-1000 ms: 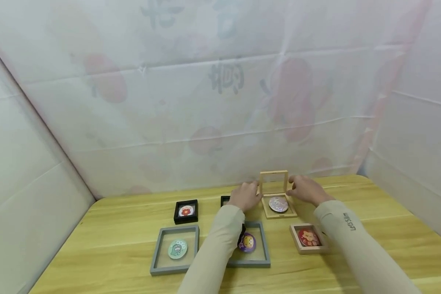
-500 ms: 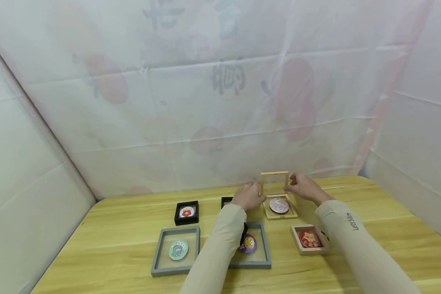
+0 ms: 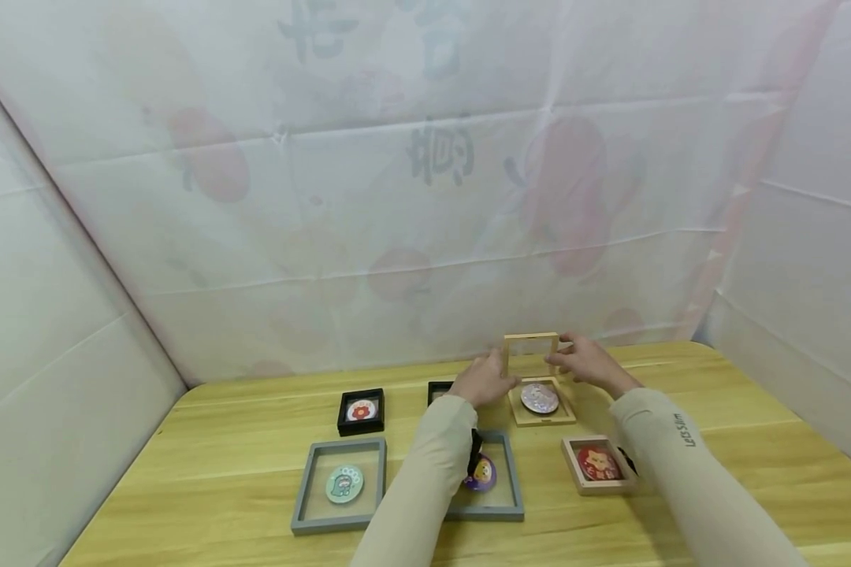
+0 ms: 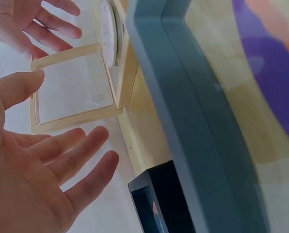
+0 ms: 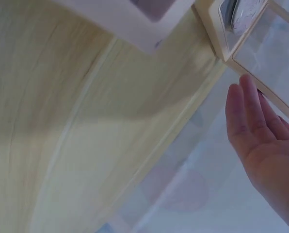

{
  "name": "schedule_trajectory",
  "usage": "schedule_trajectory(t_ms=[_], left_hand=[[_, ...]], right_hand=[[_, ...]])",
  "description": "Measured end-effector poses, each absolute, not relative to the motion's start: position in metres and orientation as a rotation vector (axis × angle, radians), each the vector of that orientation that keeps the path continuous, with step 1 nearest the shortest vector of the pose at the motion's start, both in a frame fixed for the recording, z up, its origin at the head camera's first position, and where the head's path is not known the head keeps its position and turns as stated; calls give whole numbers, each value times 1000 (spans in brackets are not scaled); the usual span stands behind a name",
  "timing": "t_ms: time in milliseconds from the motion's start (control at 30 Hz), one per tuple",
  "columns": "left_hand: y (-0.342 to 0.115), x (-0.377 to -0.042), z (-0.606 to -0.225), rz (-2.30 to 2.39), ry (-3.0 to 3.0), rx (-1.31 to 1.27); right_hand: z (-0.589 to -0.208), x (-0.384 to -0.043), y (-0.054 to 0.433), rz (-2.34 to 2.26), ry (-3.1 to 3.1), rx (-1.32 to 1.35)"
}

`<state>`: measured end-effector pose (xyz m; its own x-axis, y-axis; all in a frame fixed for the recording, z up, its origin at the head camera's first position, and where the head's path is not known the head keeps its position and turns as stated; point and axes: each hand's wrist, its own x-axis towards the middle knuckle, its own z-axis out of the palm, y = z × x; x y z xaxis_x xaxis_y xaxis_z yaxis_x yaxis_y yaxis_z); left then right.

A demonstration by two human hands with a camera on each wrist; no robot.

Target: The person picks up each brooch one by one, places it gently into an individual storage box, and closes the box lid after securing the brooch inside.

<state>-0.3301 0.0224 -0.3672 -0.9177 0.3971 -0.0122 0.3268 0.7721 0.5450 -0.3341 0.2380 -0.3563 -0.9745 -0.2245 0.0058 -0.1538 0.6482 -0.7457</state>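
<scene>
A small light-wood display frame (image 3: 544,420) lies open like a book at the back right, its clear-windowed lid (image 3: 530,337) upright. A round glittery pale badge (image 3: 540,398) rests in its base. My left hand (image 3: 484,380) is at the lid's left side; in the left wrist view its thumb overlaps the lid's edge while the other fingers are spread beside it. At the opposite side is my right hand (image 3: 590,365), its thumb near the lid's right bar. In the right wrist view, that hand's fingers (image 5: 253,109) lie fairly straight along the lid's outer edge.
Nearer on the wooden table (image 3: 220,472) are two grey frames (image 3: 336,526), (image 3: 482,514) with badges, the second partly behind my left sleeve. A pinkish frame (image 3: 603,488) with a red badge lies by my right forearm. Black frames (image 3: 360,428), (image 3: 438,387) stand further back, before a white cloth wall.
My right hand has shifted slightly left, its thumb now over the lid's right bar. My left hand has edged slightly right. The lid stays upright and the badge stays in the base.
</scene>
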Motion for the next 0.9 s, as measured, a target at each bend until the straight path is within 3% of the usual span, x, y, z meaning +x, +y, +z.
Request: schedule_trajectory(t_ms=[900], left_hand=[[20,-328,-369,1045,2684,644]], right_hand=[[-384,-341,254,-1560,2550,-301]])
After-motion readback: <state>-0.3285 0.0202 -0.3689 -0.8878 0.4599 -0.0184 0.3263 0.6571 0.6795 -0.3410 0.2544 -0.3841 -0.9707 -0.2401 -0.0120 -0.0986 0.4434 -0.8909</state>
